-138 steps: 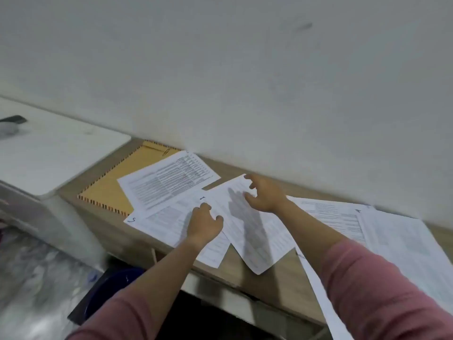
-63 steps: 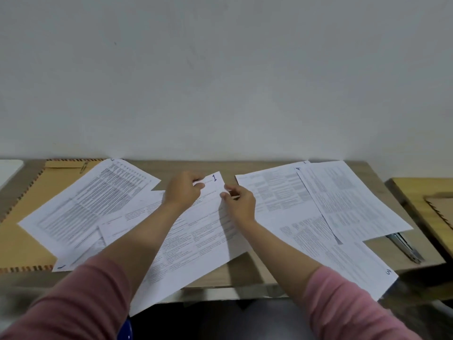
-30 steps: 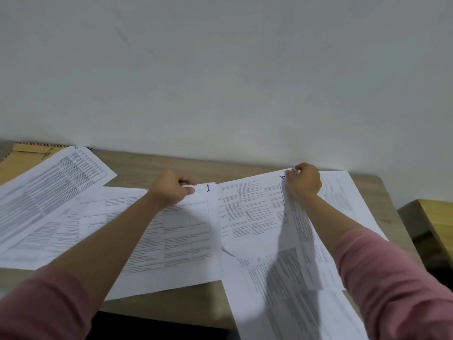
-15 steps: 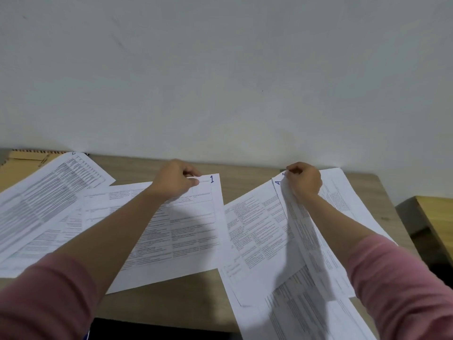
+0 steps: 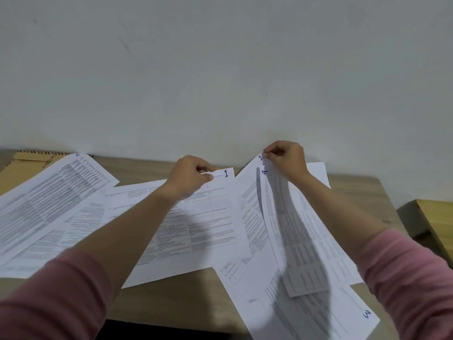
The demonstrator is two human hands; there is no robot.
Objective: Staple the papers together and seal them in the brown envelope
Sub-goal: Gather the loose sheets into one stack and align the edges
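Note:
Several printed sheets with blue handwritten numbers are spread over the wooden desk (image 5: 171,298). My left hand (image 5: 190,176) pinches the top edge of the sheet marked 1 (image 5: 196,231), which lies flat in the middle. My right hand (image 5: 286,157) pinches the top corner of the sheet marked 2 (image 5: 250,212) and lifts it off the desk; the sheet marked 4 (image 5: 294,241) hangs right behind it. A sheet marked 3 (image 5: 318,315) lies below them at the front right. The brown envelope (image 5: 22,165) lies at the far left, mostly under another sheet (image 5: 49,192). No stapler is in view.
A plain wall rises right behind the desk. A second wooden surface (image 5: 438,217) stands to the right across a dark gap. Papers hang over the desk's front edge at the lower right.
My right hand has raised the corner of sheet 2 higher, so its number now shows above sheet 4. My left hand keeps its grip on sheet 1.

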